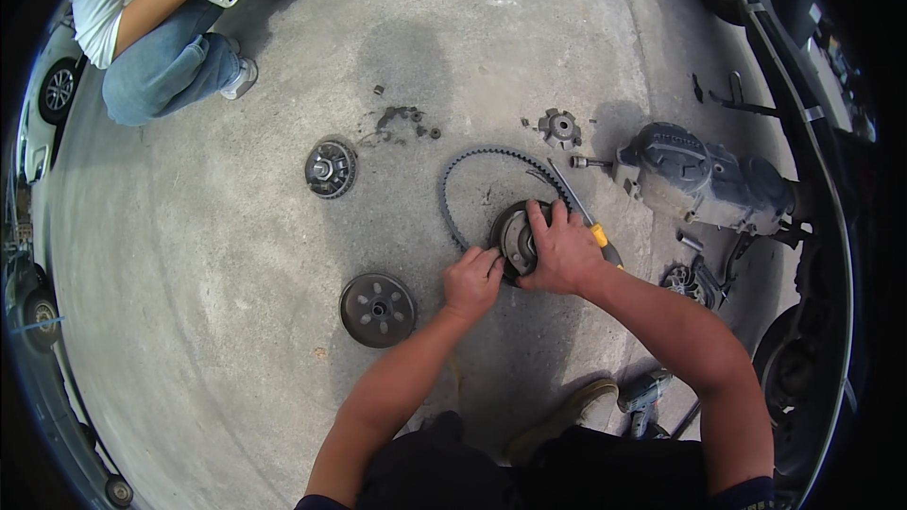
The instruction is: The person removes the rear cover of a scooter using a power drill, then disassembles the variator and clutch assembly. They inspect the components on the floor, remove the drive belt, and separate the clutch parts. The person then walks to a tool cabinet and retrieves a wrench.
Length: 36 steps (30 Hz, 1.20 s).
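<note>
A round scooter clutch assembly [515, 238] with curved shoes sits low over the concrete in front of me. My right hand [567, 250] grips it from the right, thumb and fingers spread over its top and edge. Beside its left rim, my left hand [472, 280] is closed in a pinch where the toothed drive belt [444, 191] runs in under the fingers; the fingertips partly hide what they grip. From there the black belt loops away on the ground and comes back to the clutch. A screwdriver [599, 234] with a yellow and black handle lies just right of my right hand.
A clutch bell [378, 310] and a variator [331, 168] lie left; a finned plate [559, 127] and socket [588, 162] lie ahead. Right are an engine cover [699, 175], loose metal parts [694, 281], a power drill [645, 397] and a vehicle. Another person [170, 66] crouches far left.
</note>
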Tool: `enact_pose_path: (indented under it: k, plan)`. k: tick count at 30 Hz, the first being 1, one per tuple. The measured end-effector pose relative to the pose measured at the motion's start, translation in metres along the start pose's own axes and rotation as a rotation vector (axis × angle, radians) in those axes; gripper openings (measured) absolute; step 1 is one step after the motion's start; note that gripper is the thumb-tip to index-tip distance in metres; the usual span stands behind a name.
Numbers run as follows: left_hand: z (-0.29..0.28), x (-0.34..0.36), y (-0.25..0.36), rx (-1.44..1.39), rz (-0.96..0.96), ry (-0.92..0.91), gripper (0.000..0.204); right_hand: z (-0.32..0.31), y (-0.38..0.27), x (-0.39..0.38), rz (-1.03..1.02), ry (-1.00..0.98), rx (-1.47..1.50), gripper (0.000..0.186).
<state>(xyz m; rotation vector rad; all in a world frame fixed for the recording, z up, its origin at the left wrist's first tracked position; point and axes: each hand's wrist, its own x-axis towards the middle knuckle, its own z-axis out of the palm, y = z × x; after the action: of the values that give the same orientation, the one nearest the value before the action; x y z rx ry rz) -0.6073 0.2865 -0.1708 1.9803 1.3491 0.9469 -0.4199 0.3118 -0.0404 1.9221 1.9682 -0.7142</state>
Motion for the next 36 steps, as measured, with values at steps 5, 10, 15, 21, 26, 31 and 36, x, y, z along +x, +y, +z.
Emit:
enact_pose_path:
  k: [5,10,15,21,26,31,36]
  plan:
    - [-0.006,0.002,0.004,-0.140,-0.004,0.024,0.012,0.001,0.000,0.000,0.005,-0.008,-0.022,0.127]
    - [-0.033,0.020,0.000,-1.015,-1.013,-0.047,0.015,-0.002,-0.002,-0.001,0.009,-0.029,-0.015,0.126]
    - [-0.048,0.040,-0.007,-1.441,-1.214,0.174,0.018,-0.006,-0.004,-0.002,0.001,-0.045,-0.003,0.125]
    - [-0.051,0.040,-0.009,-1.440,-1.203,0.149,0.027,-0.009,-0.006,-0.005,0.004,-0.040,0.001,0.125]
    - [-0.045,0.028,-0.004,-0.987,-0.859,-0.046,0.050,-0.027,-0.015,0.004,0.107,-0.073,0.041,0.115]
    - [-0.032,0.011,0.017,-0.968,-0.631,-0.093,0.074,-0.053,0.008,0.036,0.287,-0.613,0.917,0.099]
    - [-0.033,0.019,0.031,-0.698,-0.611,-0.144,0.078,-0.036,0.012,0.040,0.456,-0.820,1.060,0.113]
